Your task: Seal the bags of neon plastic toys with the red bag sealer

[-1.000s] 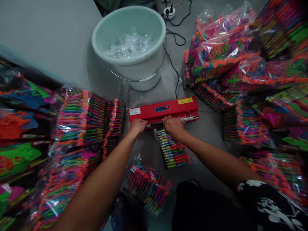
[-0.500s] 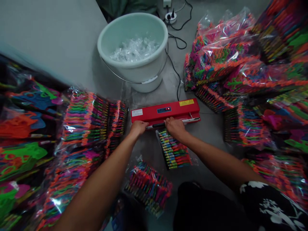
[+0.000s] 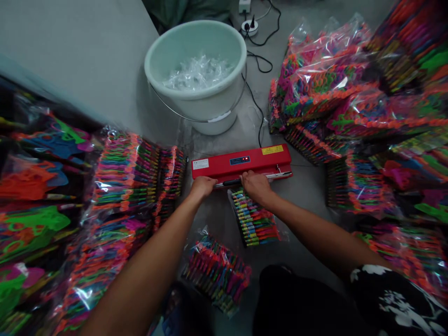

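A red bag sealer (image 3: 241, 161) with small lit red lights lies on the floor in front of me. Its metal pressing bar (image 3: 231, 183) with a black grip runs along the near side. My left hand (image 3: 203, 187) is closed on the left end of that bar. Around the middle of the bar, beside the black grip, my right hand (image 3: 256, 185) is closed, its fingertips hidden. A clear bag of bright-coloured sticks (image 3: 254, 219) lies right below the sealer; its top edge goes under the bar and my right hand.
A pale bucket (image 3: 196, 109) holding crumpled clear plastic stands behind the sealer. Bagged coloured sticks are stacked at left (image 3: 122, 172) and right (image 3: 322, 93). Another bag (image 3: 219, 273) lies nearer my legs. A black cord (image 3: 258, 109) runs to a round socket (image 3: 249, 28).
Both hands stay on the pressing bar and the bag lies in the same place. Only a slight shift of the whole view shows.
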